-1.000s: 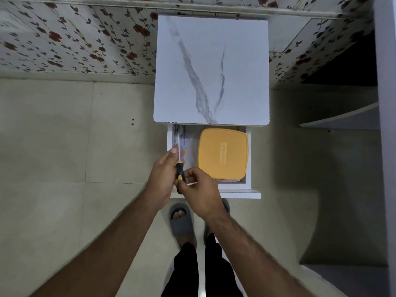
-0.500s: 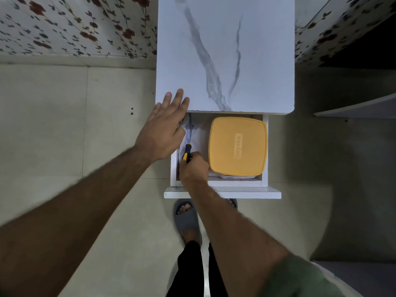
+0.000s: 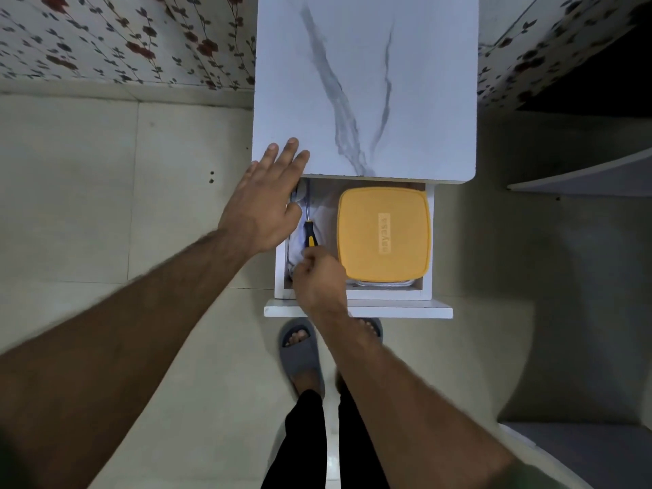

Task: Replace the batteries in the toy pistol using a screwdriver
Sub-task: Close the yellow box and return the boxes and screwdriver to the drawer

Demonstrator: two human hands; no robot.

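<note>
Since a second ago, both hands have parted from the shared hold on the screwdriver [image 3: 309, 231]: the left hand [image 3: 263, 206] has gone up to the lower-left corner of the marble-patterned cabinet top [image 3: 367, 86], and the right hand [image 3: 319, 277] has carried the tool down into the open drawer [image 3: 356, 294] at frame centre.

Left hand: fingers straight and spread fairly wide, tips resting on the cabinet top's edge, palm over the drawer's left side. It holds nothing.

Right hand: fingers curled narrow around the butt of the black-and-yellow handle. The shaft points toward the top of the frame and lies over white material, just left of the orange-lidded container [image 3: 384, 234]. Whether the tool is resting on the drawer's contents or lifted clear cannot be told.

Toy pistol and batteries: not in view in this frame.

Judgement: the tool is either being put away or collected; the pictures alone do not settle which. No battery work is visible, so progress on the task cannot be confirmed.
</note>
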